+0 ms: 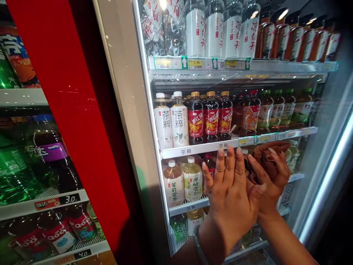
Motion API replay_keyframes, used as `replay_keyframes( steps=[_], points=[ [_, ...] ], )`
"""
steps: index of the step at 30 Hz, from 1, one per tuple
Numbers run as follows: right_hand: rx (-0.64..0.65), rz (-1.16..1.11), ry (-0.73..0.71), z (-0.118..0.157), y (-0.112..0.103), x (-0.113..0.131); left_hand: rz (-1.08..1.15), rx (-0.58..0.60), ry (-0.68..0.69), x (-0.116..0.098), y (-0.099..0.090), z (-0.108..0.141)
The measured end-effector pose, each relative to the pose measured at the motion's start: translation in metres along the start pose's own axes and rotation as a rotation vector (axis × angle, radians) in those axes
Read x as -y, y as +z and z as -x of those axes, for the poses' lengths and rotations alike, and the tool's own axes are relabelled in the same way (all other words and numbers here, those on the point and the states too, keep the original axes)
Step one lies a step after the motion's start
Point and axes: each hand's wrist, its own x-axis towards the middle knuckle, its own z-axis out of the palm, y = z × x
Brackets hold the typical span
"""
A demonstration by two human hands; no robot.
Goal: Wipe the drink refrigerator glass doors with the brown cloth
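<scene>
My left hand, with a bangle on its wrist, is raised in front of the drinks fridge, palm forward and fingers spread; it holds nothing. Just right of it and partly behind it, my right hand has its fingers curled round a bunched brown cloth. Part of the cloth is hidden by the fingers. Whether either hand touches the glass, I cannot tell. Behind the hands runs a white shelf edge, with pale tea bottles on the shelf below it.
Dark iced-tea bottles and white-labelled bottles fill the middle shelf. Clear water bottles and amber bottles stand above. A beige door frame and red panel separate another drinks shelf at left.
</scene>
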Motion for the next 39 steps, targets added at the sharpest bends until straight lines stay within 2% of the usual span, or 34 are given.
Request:
replay_keyframes(
  steps=[2,4,7,9,12,15,18,21,23,25,27,30,32,34,36,39],
  points=[
    [0.034,0.018,-0.027,0.003,0.002,0.008,-0.011,-0.017,-0.009,-0.001,0.002,0.0],
    [0.039,0.011,-0.09,-0.01,0.005,0.007,-0.014,-0.027,-0.014,-0.002,0.003,0.0],
    [-0.013,-0.011,-0.165,-0.042,0.009,-0.011,-0.004,-0.061,-0.006,-0.002,0.004,-0.001],
    [-0.045,-0.021,-0.155,-0.056,0.007,-0.028,0.008,-0.096,0.001,-0.003,0.006,-0.002],
    [-0.034,-0.042,-0.096,-0.052,-0.001,-0.045,0.013,-0.18,-0.03,-0.006,0.015,-0.006],
    [0.01,-0.066,-0.065,-0.031,-0.008,-0.043,-0.013,-0.254,-0.06,-0.012,0.027,-0.01],
    [0.077,-0.159,-0.203,-0.029,-0.009,-0.036,-0.082,-0.24,-0.015,-0.019,0.037,-0.011],
    [0.098,-0.206,-0.366,-0.055,-0.008,-0.044,-0.123,-0.214,-0.016,-0.026,0.043,-0.01],
    [0.085,-0.177,-0.329,-0.072,-0.009,-0.059,-0.138,-0.181,-0.035,-0.028,0.047,-0.009],
    [0.061,-0.162,-0.241,-0.075,-0.013,-0.075,-0.171,-0.144,-0.034,-0.03,0.051,-0.008],
    [0.026,-0.162,-0.17,-0.062,-0.019,-0.084,-0.207,-0.115,-0.022,-0.032,0.055,-0.007],
    [0.025,-0.176,-0.1,-0.029,-0.024,-0.08,-0.212,-0.1,-0.033,-0.042,0.061,-0.006],
    [0.048,-0.243,-0.124,-0.017,-0.024,-0.073,-0.183,-0.097,-0.049,-0.051,0.064,-0.005],
    [0.066,-0.297,-0.209,-0.02,-0.023,-0.073,-0.156,-0.095,-0.051,-0.059,0.066,-0.003],
    [0.074,-0.271,-0.274,-0.034,-0.023,-0.085,-0.145,-0.089,-0.034,-0.063,0.067,-0.002],
    [0.06,-0.181,-0.215,-0.05,-0.027,-0.115,-0.164,-0.074,-0.004,-0.065,0.069,0.001]
  ],
)
